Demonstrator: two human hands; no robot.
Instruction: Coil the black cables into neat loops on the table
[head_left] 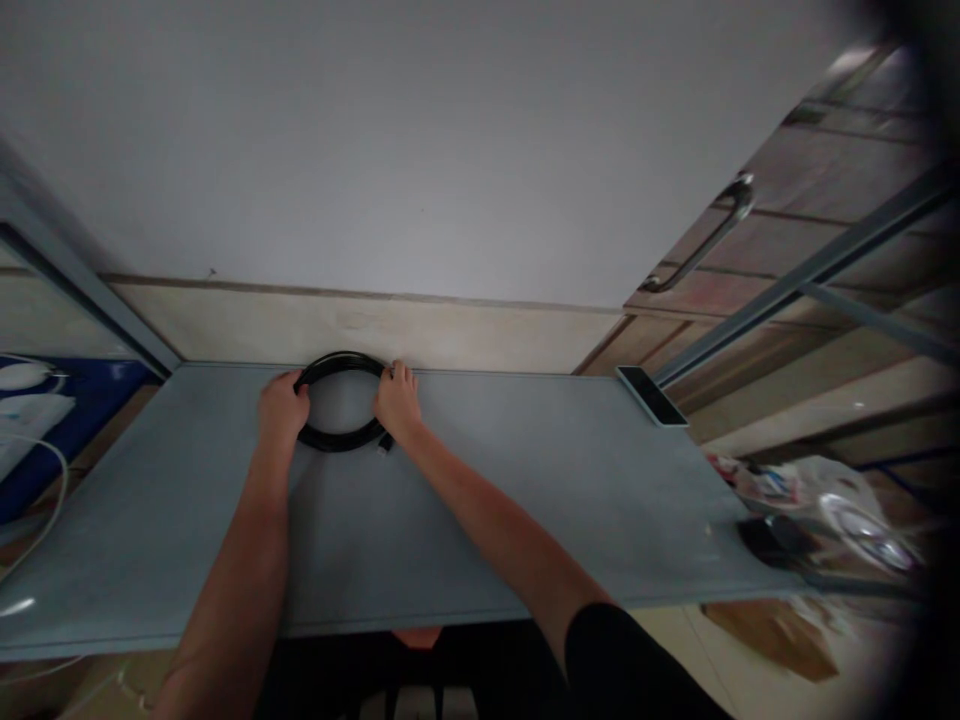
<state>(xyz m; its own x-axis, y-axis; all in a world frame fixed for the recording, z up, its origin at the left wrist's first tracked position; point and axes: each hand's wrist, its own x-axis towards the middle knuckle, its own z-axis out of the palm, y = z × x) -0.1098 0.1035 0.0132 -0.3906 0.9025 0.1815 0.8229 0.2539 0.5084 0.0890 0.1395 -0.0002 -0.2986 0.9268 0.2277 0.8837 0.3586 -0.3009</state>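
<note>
A black cable (341, 441) is wound into a round coil near the back edge of the grey shelf board (480, 520). My left hand (283, 405) is closed around the left side of the coil. On the opposite side, my right hand (397, 400) grips the coil with curled fingers. One cable end with a light metal plug (385, 443) sticks out just below my right hand. Parts of the coil under both hands are hidden.
A phone-like device (651, 395) with a dark face lies at the board's back right corner. Grey metal posts (795, 285) rise at both sides. Plastic bags (832, 490) lie beyond the right end, a white cable (60, 490) at the left.
</note>
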